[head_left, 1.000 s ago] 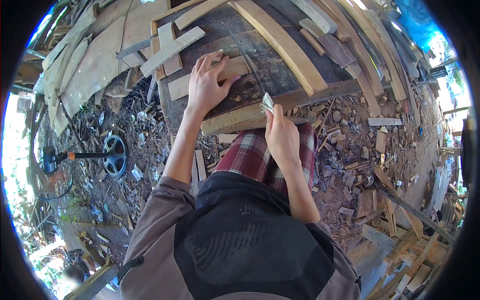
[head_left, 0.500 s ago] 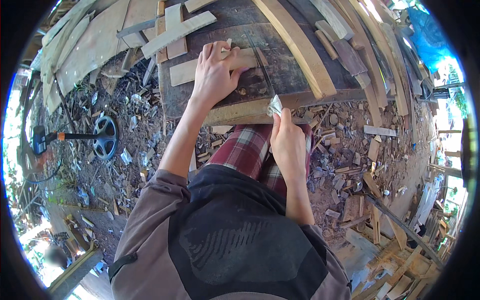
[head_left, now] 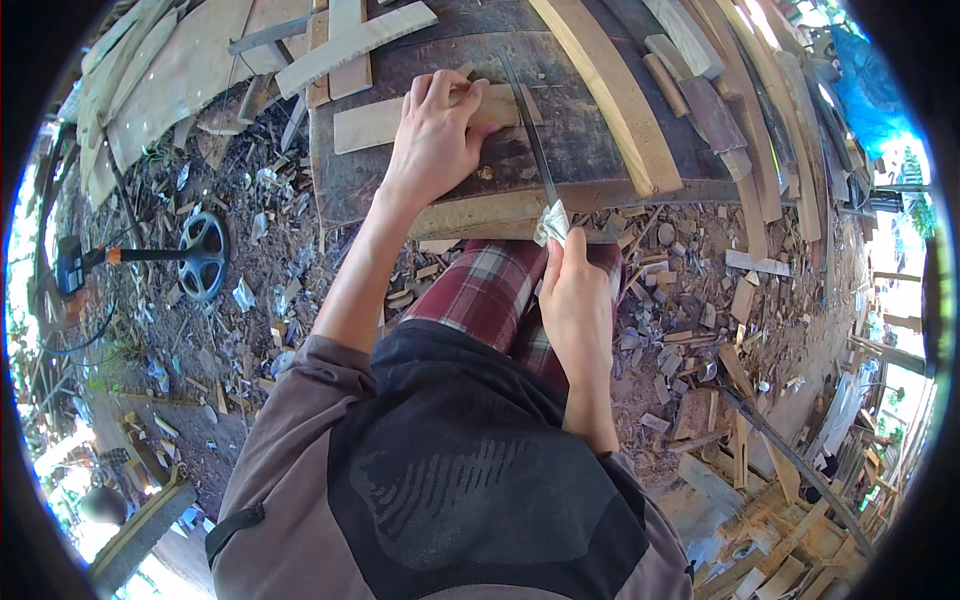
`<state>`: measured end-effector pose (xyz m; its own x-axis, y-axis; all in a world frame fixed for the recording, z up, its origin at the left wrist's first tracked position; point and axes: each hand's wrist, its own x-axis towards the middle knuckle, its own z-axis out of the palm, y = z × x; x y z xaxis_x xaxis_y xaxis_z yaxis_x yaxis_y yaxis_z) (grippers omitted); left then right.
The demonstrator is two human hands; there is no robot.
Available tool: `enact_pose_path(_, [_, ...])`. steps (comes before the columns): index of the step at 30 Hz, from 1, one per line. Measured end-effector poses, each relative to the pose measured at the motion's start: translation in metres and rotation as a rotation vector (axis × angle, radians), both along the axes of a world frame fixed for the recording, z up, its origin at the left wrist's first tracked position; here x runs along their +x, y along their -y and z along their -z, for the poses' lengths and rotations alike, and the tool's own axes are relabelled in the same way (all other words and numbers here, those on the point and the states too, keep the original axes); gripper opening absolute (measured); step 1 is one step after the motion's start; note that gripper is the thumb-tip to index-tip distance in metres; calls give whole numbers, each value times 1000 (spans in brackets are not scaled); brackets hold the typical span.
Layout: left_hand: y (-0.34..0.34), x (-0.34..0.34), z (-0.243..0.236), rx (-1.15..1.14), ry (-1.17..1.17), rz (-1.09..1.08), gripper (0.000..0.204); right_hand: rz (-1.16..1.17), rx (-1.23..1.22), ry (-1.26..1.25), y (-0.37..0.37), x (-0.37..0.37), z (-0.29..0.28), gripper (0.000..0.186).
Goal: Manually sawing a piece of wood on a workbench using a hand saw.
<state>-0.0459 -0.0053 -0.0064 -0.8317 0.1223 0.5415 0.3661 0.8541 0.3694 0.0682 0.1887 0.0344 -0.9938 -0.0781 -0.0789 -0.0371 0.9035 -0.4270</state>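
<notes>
My left hand (head_left: 435,140) lies with fingers curled on a short pale board (head_left: 365,125), pressing it to the dark, worn bench top (head_left: 600,155). My right hand (head_left: 578,305) grips the crumpled pale wrapping (head_left: 552,222) at the near end of a long thin saw-like blade (head_left: 530,125). The blade slants away from me across the board near its right end. Its fine edge is too small to make out.
A long yellowish plank (head_left: 610,100) and stacked offcuts (head_left: 705,115) lie on the right. Crossed slats (head_left: 355,50) sit at back left. A round black disc on a rod (head_left: 203,255) stands at left. Wood scraps litter the dirt floor (head_left: 680,350).
My right hand and the blade have moved back toward me, past the bench's front edge. My left hand stays on the short board. The view has shifted slightly.
</notes>
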Motion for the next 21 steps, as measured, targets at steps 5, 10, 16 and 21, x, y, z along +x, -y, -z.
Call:
enact_pose_path(5, [2,-3,2,-16,-13,-4,43,21,-9,23,11,-11,9,21])
enact_pose_path(10, [-1,-2,1,-32,-5,-34,44,14,55,-120,21,-27,10,18])
enact_pose_path(16, [-2,-1,4,-30,4,-53,44,17,-29,-198,18,-20,30,18])
enact_pose_path(21, [-1,-3,5,-36,-63,-53,41,-23,-39,-188,12,-16,28,18])
